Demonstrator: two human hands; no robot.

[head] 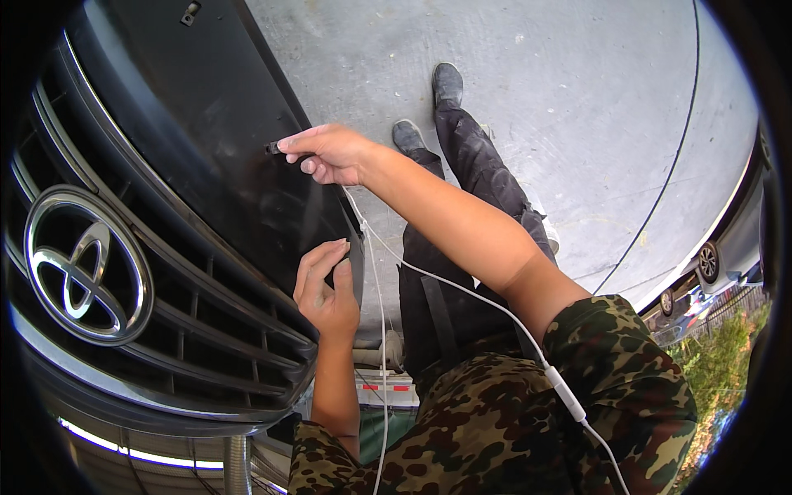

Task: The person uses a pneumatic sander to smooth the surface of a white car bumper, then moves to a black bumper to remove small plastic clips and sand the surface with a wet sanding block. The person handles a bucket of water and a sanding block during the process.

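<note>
A small dark clip [272,148] is pinched between thumb and fingertips of my right hand [331,154], over a glossy black car body panel [210,105]. Whether the clip is seated on the panel or just resting against it, I cannot tell. My left hand [328,284] hovers at the panel's near end, thumb and fingers curved apart with nothing between them. Left of the panel is a car grille [229,328] with a chrome Toyota emblem [90,266]. Another small clip [190,12] sits on the panel's far part.
A white cable [433,275] with an inline connector [564,393] runs over my camouflage shirt and past the panel's edge. My shoes [447,85] stand on a grey concrete floor [557,111]. A dark line [674,161] crosses the floor, and parked cars [708,263] are at the right.
</note>
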